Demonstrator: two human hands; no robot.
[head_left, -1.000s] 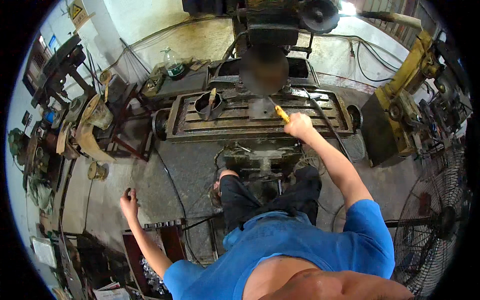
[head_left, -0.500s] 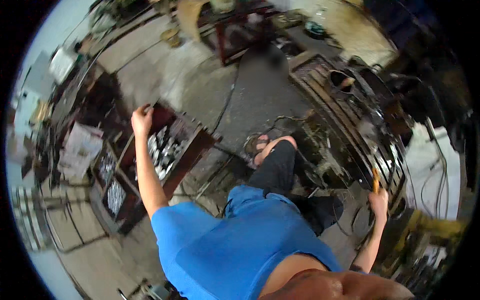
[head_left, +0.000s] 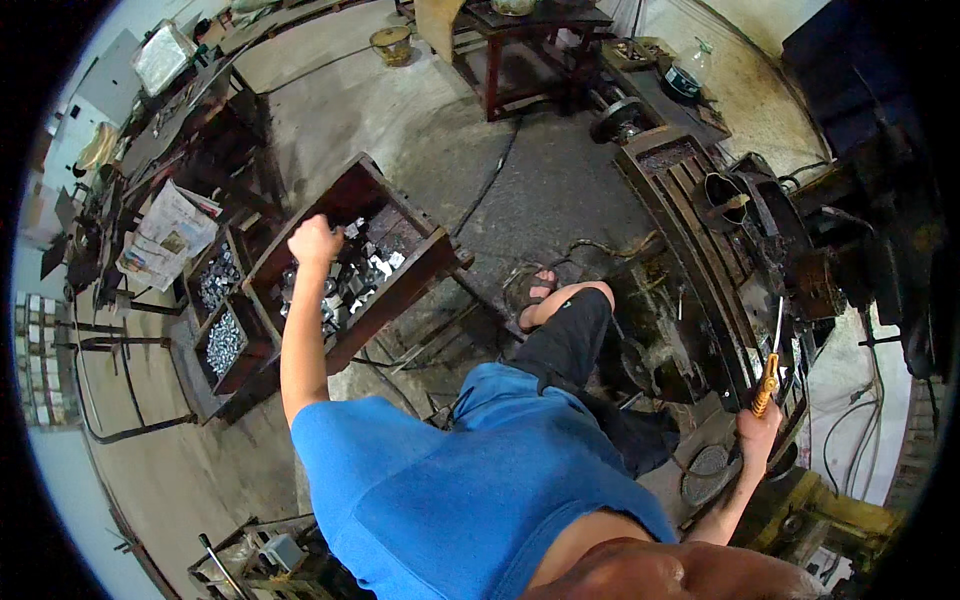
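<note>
Okay, the right hand (head_left: 758, 430) is seen well right of the dark red bin (head_left: 408, 293), clamped round a yellow-handled tool (head_left: 768, 385), its thin metal shaft pointed away from the body. The left hand (head_left: 316, 240) is held over the bin, fingers curled together; whether anything is gripped cannot be told. Loose metal parts (head_left: 350, 290) are heaped inside the bin; smaller parts (head_left: 225, 345) are boxed just left of it. A slotted machine table (head_left: 690, 205) is set right of the bin, a bucket (head_left: 391, 45) well beyond it.

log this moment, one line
left hand: at dark red rectangular box of silvery metal pieces; grip: unclear; right hand: holding yellow-handled metal tool
</note>
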